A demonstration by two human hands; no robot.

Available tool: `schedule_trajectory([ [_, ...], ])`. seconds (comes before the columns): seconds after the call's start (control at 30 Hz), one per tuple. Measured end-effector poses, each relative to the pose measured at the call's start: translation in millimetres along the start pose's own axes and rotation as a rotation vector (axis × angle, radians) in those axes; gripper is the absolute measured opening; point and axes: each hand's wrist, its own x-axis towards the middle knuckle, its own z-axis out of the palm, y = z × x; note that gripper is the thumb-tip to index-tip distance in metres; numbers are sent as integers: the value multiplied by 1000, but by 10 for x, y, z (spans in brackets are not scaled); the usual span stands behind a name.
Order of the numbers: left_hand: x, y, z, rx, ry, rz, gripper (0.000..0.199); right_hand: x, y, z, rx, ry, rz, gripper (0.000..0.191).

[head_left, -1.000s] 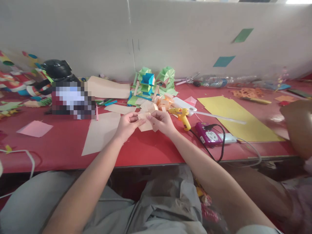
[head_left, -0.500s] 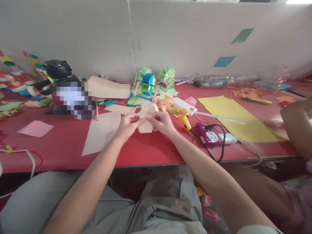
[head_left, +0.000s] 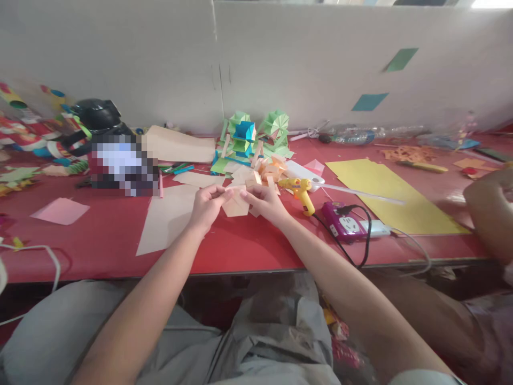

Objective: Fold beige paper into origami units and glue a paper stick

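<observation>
Between my two hands is a small piece of cream paper (head_left: 237,206), pinched at its upper left and upper right and held over the red table. My left hand (head_left: 209,206) grips one side with thumb and fingers. On the opposite side, my right hand (head_left: 265,202) does the same, its thumb lying on the paper. Just behind the hands are orange paper pieces (head_left: 273,170) and cream scraps. A yellow glue gun (head_left: 300,191) lies to the right of my right hand. A larger cream sheet (head_left: 166,222) lies beside my left hand.
A purple power strip (head_left: 343,222) with cables sits right of the glue gun, near a yellow sheet (head_left: 393,198). Green and blue folded-paper models (head_left: 245,131) stand at the back. A black figure (head_left: 98,117) is at left. Another person's arm (head_left: 491,208) rests at the right edge.
My left thumb and hand have shifted slightly left, the thumbs have moved apart, and the cream paper has turned a little. The right hand stays in nearly the same place.
</observation>
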Motion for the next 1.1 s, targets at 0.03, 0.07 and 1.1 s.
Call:
schedule_trajectory([
  [0.03,3,5,-3,-5,26,19,33,3,11,5,4,-23,19,57],
  [0.07,7,8,-5,-15,45,36,32,5,24,7,-1,-40,36,56],
  [1.1,-3,-34,27,-8,-121,-2,30,15,248,17,-134,86,-169,57],
])
